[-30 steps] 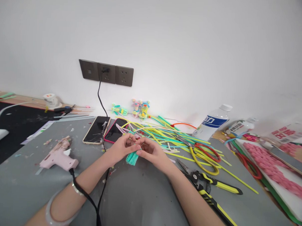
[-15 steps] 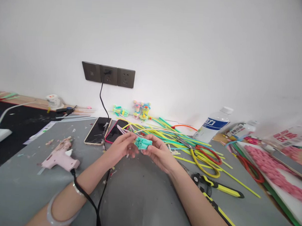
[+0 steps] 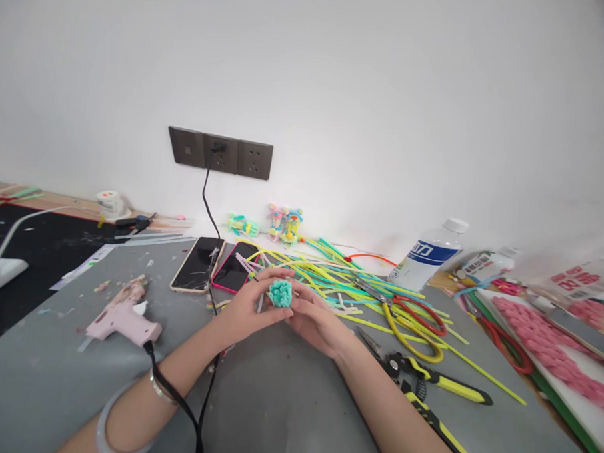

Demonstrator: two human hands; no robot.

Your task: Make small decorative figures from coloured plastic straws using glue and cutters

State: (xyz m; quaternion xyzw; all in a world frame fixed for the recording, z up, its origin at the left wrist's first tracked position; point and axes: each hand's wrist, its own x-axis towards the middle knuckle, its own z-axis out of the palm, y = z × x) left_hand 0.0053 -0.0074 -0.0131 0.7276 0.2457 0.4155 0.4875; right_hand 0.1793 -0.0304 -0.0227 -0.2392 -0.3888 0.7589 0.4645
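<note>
A teal bundle of pipe cleaners (image 3: 280, 293) is held between my two hands above the grey table, its bunched end turned toward me. My left hand (image 3: 255, 300) curls round its left side, with the thumb below it. From the right, my right hand (image 3: 312, 314) closes on it with bent fingers. Behind my hands lies a spread of loose yellow, green and white pipe cleaners (image 3: 330, 268). The far side of the bundle is hidden by the fingers.
A pink glue gun (image 3: 122, 320) with a black cord lies left. Two phones (image 3: 198, 265) lie behind my left hand. Scissors (image 3: 412, 321), pliers (image 3: 438, 383) and a bottle (image 3: 425, 255) stand or lie right. Small pipe-cleaner figures (image 3: 285, 224) are by the wall.
The teal bundle has turned from lying sideways to showing its end toward me. My left thumb has come down below it, and both hands have closed in nearer each other.
</note>
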